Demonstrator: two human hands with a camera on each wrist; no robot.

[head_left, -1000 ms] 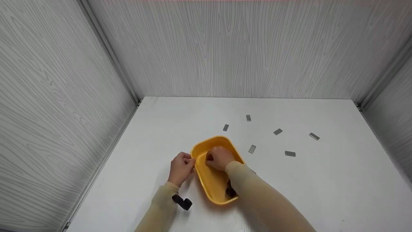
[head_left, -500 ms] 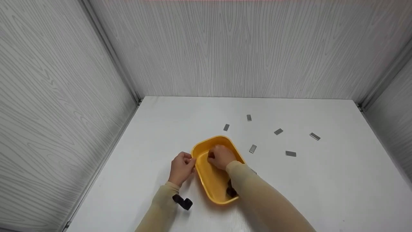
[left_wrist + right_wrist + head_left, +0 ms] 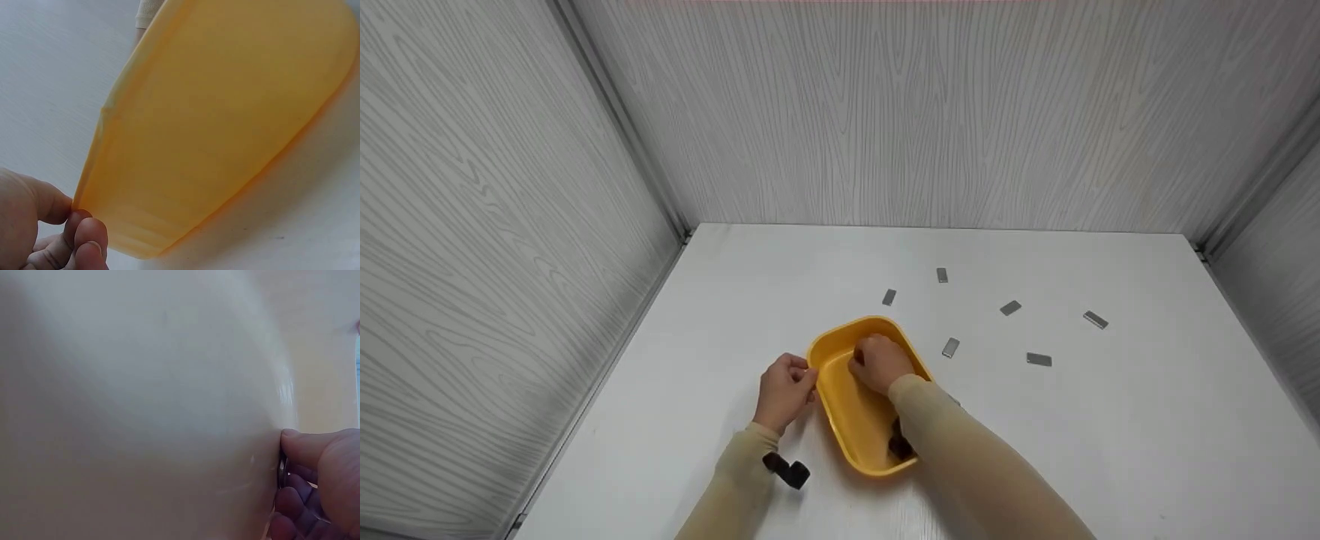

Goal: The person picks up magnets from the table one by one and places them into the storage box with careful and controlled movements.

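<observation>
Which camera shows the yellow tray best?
The head view: most of the yellow tray shows, inside and rim, though the right arm covers part. The left wrist view shows its outer side; the right wrist's, apparently its pale inside.

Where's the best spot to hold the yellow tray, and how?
Probably best to pinch the tray by its left rim, near the far corner, coming from the left, as the left hand does. The rim is thin and stands raised, and the right forearm crosses the opposite side.
</observation>
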